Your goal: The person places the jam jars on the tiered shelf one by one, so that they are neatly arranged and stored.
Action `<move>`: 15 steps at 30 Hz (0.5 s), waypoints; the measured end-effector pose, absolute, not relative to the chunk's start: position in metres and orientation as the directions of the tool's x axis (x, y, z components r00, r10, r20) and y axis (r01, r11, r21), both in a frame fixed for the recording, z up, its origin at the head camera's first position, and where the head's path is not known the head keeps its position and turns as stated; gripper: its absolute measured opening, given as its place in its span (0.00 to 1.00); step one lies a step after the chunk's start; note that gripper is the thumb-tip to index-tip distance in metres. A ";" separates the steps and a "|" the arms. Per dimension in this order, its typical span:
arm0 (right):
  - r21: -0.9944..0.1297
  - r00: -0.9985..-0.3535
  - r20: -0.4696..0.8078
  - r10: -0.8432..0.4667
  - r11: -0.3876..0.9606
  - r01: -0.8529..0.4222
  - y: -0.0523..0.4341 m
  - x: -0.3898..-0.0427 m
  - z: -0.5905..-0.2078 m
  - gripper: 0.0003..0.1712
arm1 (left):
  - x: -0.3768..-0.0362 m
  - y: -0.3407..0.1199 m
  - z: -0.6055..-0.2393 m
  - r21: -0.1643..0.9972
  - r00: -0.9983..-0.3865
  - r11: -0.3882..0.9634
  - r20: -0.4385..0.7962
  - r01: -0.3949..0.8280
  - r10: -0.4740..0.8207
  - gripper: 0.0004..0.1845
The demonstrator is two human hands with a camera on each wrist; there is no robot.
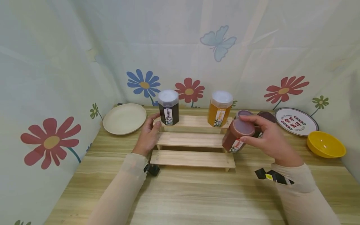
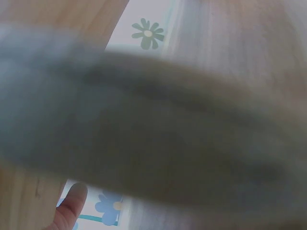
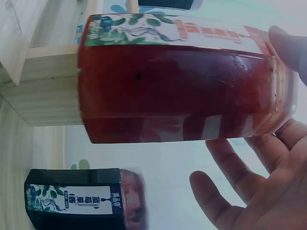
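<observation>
right hand (image 1: 271, 140) grips a tilted red jam jar (image 1: 236, 135) by its lid; left hand (image 1: 148, 136), fingers relaxed, rests beside the stepped wooden shelf (image 1: 192, 157)

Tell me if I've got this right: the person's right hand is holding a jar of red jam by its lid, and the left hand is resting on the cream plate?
Not quite. The right hand does hold the red jam jar by its lid, but the left hand rests on the stepped wooden rack, beside the dark jar. The cream plate lies apart, further left. The head view shows this.
</observation>
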State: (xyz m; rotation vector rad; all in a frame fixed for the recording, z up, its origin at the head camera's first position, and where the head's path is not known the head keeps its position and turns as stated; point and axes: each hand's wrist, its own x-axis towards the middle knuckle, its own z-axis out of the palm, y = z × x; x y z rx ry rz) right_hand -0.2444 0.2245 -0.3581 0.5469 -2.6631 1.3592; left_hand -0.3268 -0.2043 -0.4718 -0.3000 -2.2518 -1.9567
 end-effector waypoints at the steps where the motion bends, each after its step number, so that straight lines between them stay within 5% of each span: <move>1: -0.757 -0.925 0.265 -0.272 0.535 -0.375 0.224 -0.245 -0.359 0.36 | -0.327 -0.204 -0.472 0.961 -0.970 0.134 0.236 0.241 0.057 0.23; 15: -0.737 -0.886 0.354 -0.298 0.495 -0.461 0.216 -0.254 -0.369 0.35 | -0.324 -0.204 -0.470 0.962 -0.972 0.143 0.226 0.233 0.059 0.24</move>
